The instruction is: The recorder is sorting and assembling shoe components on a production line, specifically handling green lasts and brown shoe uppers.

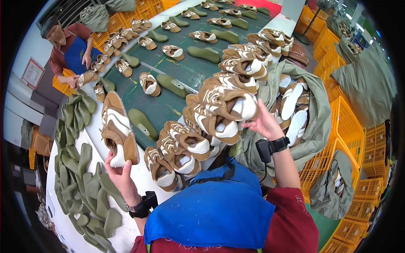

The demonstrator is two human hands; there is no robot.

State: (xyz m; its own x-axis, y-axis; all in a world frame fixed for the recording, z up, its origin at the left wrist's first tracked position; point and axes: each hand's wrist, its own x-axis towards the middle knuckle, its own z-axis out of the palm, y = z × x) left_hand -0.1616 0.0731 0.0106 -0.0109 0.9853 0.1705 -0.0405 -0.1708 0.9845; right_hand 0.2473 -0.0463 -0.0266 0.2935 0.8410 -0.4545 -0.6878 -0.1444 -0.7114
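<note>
My left hand (120, 175) grips a brown-and-white lace-up shoe upper (114, 122) by its heel, toe pointing away, above the white table edge. On the right, my right hand (268, 122) has its fingers closed around the heel of a second brown-and-white shoe (228, 97). That shoe is over a row of similar shoes (185, 145) stacked along the near edge of the green conveyor belt (171, 113). My right fingertips are partly hidden behind the shoe. A green shoe last (143, 123) lies on the belt beside the left shoe.
Loose green lasts (84, 189) are heaped on the white table (130, 221) at left. Shoes and lasts alternate along the belt. A grey-green sack (314, 95) of shoes stands at right, beside yellow crates (350, 122). Across the belt, a co-worker (76, 52) in a blue apron handles a shoe.
</note>
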